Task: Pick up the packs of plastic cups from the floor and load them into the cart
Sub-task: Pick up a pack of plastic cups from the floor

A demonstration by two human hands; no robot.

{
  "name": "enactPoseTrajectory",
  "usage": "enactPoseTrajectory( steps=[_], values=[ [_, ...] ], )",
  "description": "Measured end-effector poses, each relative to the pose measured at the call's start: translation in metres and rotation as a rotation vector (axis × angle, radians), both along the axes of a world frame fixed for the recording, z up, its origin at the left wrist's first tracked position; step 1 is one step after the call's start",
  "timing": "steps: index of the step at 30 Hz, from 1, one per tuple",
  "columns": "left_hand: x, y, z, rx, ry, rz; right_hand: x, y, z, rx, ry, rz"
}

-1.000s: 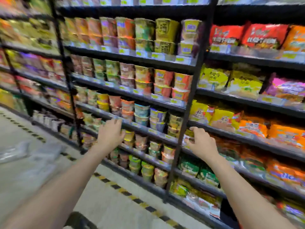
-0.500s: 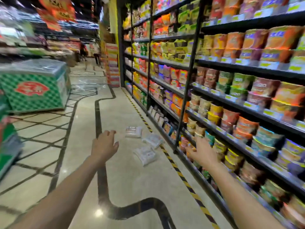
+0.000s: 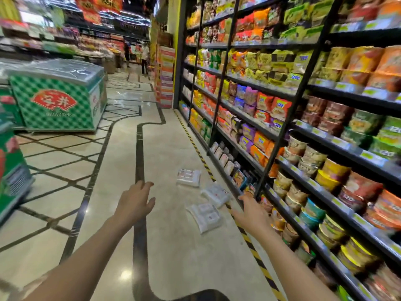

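Three clear packs of plastic cups lie on the beige floor beside the shelving. The far pack (image 3: pixel 188 177) lies flat, the middle pack (image 3: pixel 216 195) is against the yellow-black floor stripe, and the near pack (image 3: pixel 205 216) lies closest to me. My left hand (image 3: pixel 135 200) is stretched forward, empty, fingers apart, left of the packs. My right hand (image 3: pixel 251 211) reaches forward, empty and spread, just right of the near pack, in front of the bottom shelf. No cart shows, apart from a dark curved edge at the bottom of the view.
Tall black shelves (image 3: pixel 267 164) of noodle cups and bags line the right side. A green chest freezer (image 3: pixel 58 98) stands at the left, another freezer (image 3: pixel 10 170) nearer left. Two people stand far down the aisle (image 3: pixel 144 56). A stacked box display (image 3: pixel 166 77) stands at the shelf end.
My view swung from facing the shelves to looking down the aisle. The packs now appear larger and closer. Both hands stay stretched forward and empty.
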State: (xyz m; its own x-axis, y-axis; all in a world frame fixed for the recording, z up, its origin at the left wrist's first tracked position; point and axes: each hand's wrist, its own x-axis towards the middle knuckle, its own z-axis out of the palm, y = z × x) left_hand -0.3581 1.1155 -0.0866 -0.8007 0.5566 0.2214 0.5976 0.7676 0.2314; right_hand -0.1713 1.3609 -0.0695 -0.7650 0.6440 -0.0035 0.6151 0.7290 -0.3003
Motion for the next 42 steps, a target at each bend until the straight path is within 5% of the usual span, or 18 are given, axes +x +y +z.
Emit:
enactPoseTrajectory(
  steps=[20, 31, 42],
  values=[
    [-0.451, 0.155, -0.006, 0.008, -0.072, 0.034, -0.477, 0.173, -0.018, -0.061, 0.026, 0.11],
    [-0.744, 0.28, -0.032, -0.09, -0.148, -0.143, -0.725, 0.259, -0.056, -0.112, -0.008, -0.122],
    [-0.951, 0.456, -0.096, -0.173, -0.217, -0.36, -0.901, 0.383, -0.125, -0.228, -0.084, -0.33]
  ],
)
